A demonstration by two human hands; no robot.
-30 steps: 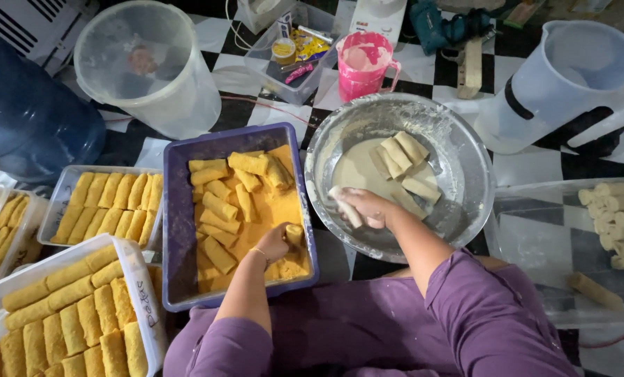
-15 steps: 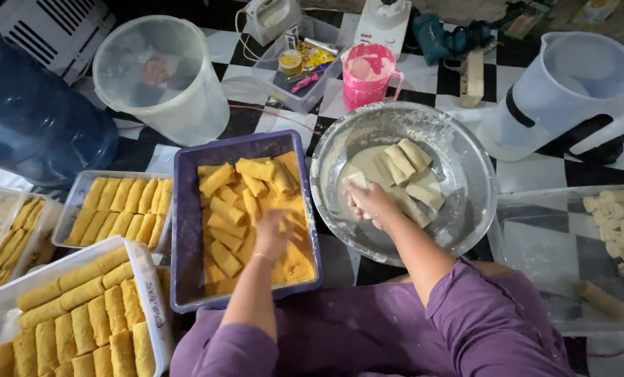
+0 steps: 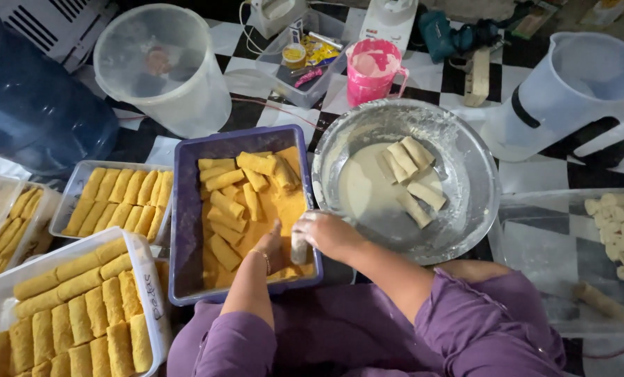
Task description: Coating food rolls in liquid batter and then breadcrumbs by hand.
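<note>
My right hand [image 3: 329, 234] holds a batter-wet pale roll [image 3: 298, 246] over the near right corner of the purple tray [image 3: 183, 209], which is filled with yellow breadcrumbs and several coated rolls [image 3: 228, 206]. My left hand [image 3: 271, 246] rests in the crumbs right beside that roll, fingers loosely spread. To the right stands a metal bowl [image 3: 465, 164] with white batter and several uncoated rolls [image 3: 411, 171] lying in it.
Clear tubs of finished crumbed rolls sit at the left [image 3: 113, 199] and near left [image 3: 74, 311]. A clear tray with plain rolls [image 3: 622, 234] lies at the right. Behind stand a clear bucket [image 3: 162, 66], a pink jug [image 3: 371, 70], a white jug [image 3: 570, 91] and a blue water bottle [image 3: 25, 105].
My right hand lifted a roll out of the batter bowl and carried it left over the crumb tray. My left hand stayed in the crumbs, shifting slightly toward the near right corner.
</note>
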